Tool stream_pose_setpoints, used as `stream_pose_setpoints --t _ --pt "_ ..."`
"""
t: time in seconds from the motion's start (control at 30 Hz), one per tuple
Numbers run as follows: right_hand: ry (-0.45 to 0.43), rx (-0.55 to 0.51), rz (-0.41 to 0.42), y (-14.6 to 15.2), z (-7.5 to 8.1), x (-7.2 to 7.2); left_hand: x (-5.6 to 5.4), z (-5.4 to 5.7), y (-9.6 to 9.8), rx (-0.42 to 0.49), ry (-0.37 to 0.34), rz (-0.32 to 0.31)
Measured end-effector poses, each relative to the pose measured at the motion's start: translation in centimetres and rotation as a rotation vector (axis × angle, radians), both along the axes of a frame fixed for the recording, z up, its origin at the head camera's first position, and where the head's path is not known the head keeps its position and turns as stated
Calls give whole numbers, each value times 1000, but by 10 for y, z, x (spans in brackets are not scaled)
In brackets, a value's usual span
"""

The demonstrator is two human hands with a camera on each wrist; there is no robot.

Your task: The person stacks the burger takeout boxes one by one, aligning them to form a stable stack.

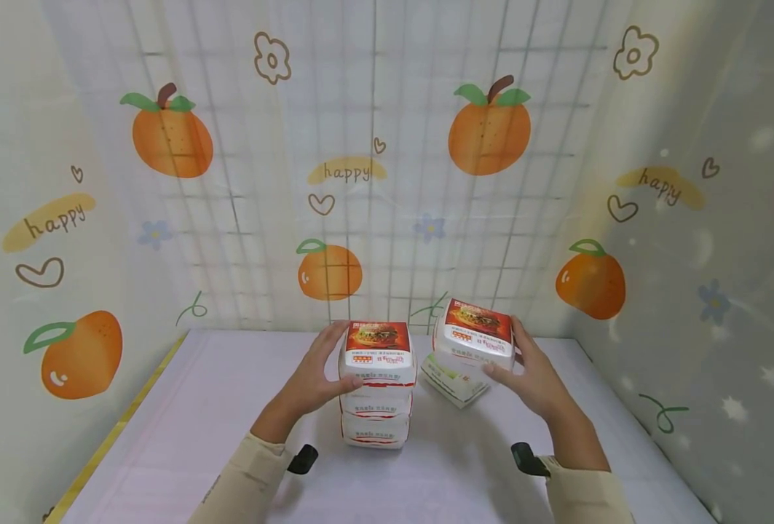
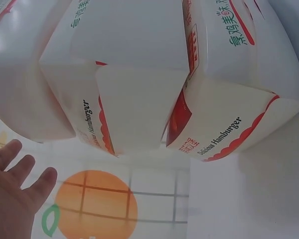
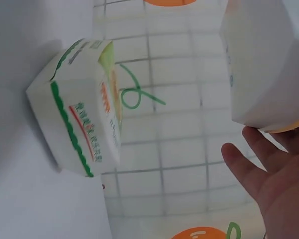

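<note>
In the head view, three white burger boxes form a stack near the middle of the table. My left hand (image 1: 312,374) grips the top burger box (image 1: 378,348) from its left side, thumb across the front and fingers toward the back. Below it are the middle box (image 1: 376,402) and the bottom box (image 1: 375,429). To the right, my right hand (image 1: 532,369) holds another burger box (image 1: 475,333) by its right side, raised and tilted. A green-trimmed white box (image 3: 82,112) rests on the table, partly hidden beneath the raised box in the head view.
The white tabletop (image 1: 229,407) has a yellow strip (image 1: 124,418) along its left edge. A pale curtain (image 1: 413,269) printed with oranges hangs behind the table and at both sides, with a wire grid showing through at the back.
</note>
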State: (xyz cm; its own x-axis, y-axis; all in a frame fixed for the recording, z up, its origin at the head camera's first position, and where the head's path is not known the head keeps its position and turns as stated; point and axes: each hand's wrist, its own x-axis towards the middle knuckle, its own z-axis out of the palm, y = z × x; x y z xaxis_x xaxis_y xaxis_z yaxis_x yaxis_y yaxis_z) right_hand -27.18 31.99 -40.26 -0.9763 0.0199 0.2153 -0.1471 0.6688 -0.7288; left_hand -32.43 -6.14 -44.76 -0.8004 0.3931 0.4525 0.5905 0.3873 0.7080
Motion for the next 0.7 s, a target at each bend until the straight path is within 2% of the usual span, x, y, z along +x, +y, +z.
stream_pose_setpoints --t 0.37,0.7 --pt "36 8 19 -14 14 -5 1 2 4 11 11 19" --pt "96 -26 73 -30 21 -7 1 2 7 29 16 37"
